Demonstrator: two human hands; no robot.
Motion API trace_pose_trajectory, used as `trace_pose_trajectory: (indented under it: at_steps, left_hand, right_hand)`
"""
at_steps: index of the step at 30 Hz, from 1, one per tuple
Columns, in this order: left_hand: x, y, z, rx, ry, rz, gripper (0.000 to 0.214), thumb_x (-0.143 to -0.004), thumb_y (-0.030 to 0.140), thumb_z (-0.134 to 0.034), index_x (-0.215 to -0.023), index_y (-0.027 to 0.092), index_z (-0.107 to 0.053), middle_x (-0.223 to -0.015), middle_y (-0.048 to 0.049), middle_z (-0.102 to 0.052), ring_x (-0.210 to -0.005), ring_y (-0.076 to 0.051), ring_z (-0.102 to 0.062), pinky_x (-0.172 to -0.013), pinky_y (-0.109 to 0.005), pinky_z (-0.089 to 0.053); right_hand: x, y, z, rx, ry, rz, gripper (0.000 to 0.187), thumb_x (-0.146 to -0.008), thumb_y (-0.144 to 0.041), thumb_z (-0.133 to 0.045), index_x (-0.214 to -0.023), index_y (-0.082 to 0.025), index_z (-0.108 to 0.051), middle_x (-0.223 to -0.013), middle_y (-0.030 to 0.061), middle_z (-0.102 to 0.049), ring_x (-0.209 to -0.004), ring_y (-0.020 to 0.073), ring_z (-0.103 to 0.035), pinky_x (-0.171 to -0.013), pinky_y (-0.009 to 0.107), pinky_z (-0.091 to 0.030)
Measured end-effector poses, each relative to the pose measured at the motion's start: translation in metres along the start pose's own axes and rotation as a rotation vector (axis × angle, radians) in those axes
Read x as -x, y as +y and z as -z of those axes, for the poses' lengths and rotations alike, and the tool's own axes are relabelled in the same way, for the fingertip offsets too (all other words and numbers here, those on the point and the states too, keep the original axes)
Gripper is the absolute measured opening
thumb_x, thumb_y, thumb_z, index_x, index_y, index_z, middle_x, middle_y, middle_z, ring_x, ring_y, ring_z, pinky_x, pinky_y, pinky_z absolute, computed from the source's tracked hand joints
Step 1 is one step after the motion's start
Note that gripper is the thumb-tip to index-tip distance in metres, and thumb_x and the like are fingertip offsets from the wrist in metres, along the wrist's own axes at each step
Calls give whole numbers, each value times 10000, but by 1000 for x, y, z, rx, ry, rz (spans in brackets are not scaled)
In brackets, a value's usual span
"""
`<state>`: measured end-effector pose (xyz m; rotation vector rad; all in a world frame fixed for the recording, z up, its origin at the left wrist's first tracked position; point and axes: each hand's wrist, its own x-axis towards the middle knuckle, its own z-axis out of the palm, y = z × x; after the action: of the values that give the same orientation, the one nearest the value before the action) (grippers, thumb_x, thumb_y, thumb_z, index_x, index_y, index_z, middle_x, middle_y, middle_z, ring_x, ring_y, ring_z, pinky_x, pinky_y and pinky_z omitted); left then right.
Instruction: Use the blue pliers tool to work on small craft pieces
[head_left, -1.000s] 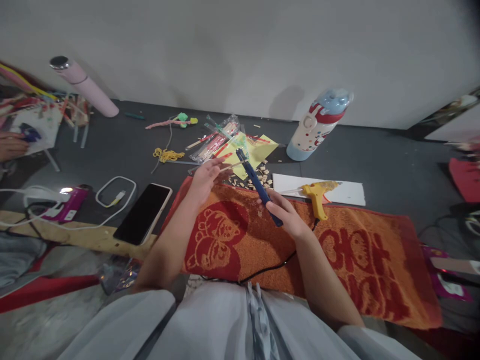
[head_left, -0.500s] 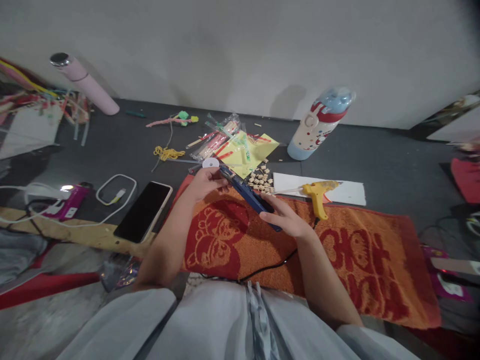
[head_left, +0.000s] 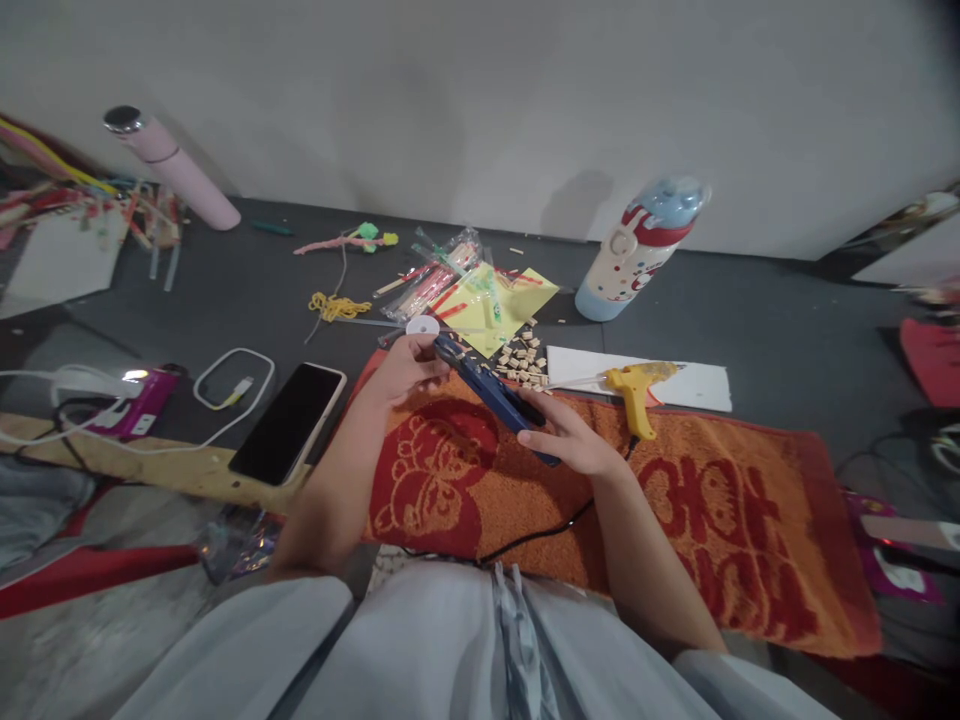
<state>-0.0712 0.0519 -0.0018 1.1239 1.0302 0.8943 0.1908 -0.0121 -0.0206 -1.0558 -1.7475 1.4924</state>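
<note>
A long, narrow dark blue object (head_left: 491, 393) is held aslant above the orange and red towel (head_left: 442, 520); its exact kind I cannot make out. My right hand (head_left: 574, 435) grips its lower right end, thumb on the near side and fingers over the far side. At the upper left end, my left hand (head_left: 411, 368) is closed with its fingertips at the object, partly hidden behind it. Just beyond lie many small pale wooden pieces (head_left: 523, 360). A yellow glue gun (head_left: 636, 390) rests on a white strip (head_left: 697, 388) to the right of my right hand.
A yellow sheet (head_left: 487, 335) and plastic-wrapped sticks (head_left: 442, 280) lie behind the hands. A patterned bottle (head_left: 637, 250) stands at back right, a pink flask (head_left: 180, 170) at back left. A phone (head_left: 289, 425) and white cable (head_left: 238, 352) lie left. A black cord (head_left: 536, 535) crosses the towel.
The dark blue object has tilted slightly, and its upper left end has moved a little to the left. Both hands keep nearly the same places.
</note>
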Motion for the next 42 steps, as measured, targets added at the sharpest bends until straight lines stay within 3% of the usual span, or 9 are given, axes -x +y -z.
trace_pose_trajectory:
  at_steps: [3,7,12,16,23,26,34,42]
  left_hand:
    - [-1,0,-7,-116,105,-39,374,-571,446,-804,-692,125,-656,-495,-5,-591,-379,-90,-502,-359,-203,-346]
    - [-1,-5,-15,-404,287,-209,231,-725,361,-678,-683,133,-685,-510,3,-622,-435,-92,-548,-432,-192,-399]
    - [1,-11,-14,-617,308,-279,274,-795,304,-582,-595,133,-659,-452,16,-602,-429,-89,-559,-461,-178,-403]
    - [1,-10,-11,-588,254,-285,263,-792,311,-591,-617,128,-661,-440,22,-591,-401,-92,-561,-439,-175,-402]
    - [6,-1,-18,-324,168,-218,353,-724,458,-679,-656,112,-657,-453,-3,-599,-325,-89,-520,-316,-167,-335]
    - [8,3,-22,-270,180,-213,407,-671,509,-718,-637,111,-643,-439,-10,-590,-312,-90,-512,-289,-161,-326]
    - [5,-4,-21,-325,242,-299,247,-751,365,-671,-722,119,-675,-546,-18,-656,-369,-80,-547,-343,-156,-390]
    - [3,-7,-21,-361,258,-312,189,-789,296,-619,-759,127,-698,-469,4,-619,-366,-96,-549,-361,-174,-407]
  right_hand:
    - [-2,-2,-2,89,81,25,654,-776,-547,-645,-1314,-197,-523,-1329,111,-577,-1213,303,-532,-1050,457,-386]
    - [-4,-2,-4,229,165,19,673,-785,-569,-617,-1305,-161,-496,-1285,145,-587,-1177,320,-545,-1022,481,-399]
    - [-7,-4,-6,351,178,39,701,-793,-592,-582,-1293,-111,-483,-1264,196,-576,-1164,341,-544,-1004,496,-404]
    - [-6,-3,-4,372,162,51,720,-797,-589,-579,-1319,-106,-462,-1301,213,-546,-1196,342,-520,-1029,501,-379]
    - [-2,3,-1,66,54,19,735,-778,-633,-586,-1342,-176,-473,-1374,137,-530,-1257,319,-494,-1073,469,-364]
    - [-3,2,-2,36,37,25,732,-770,-624,-604,-1340,-179,-486,-1374,129,-536,-1258,318,-494,-1080,464,-355]
    - [-2,5,-2,76,113,-12,696,-773,-605,-615,-1328,-198,-513,-1364,114,-547,-1256,313,-494,-1084,465,-344]
    - [-3,7,-4,45,119,-1,649,-796,-578,-608,-1321,-206,-523,-1355,107,-560,-1250,294,-502,-1088,458,-340]
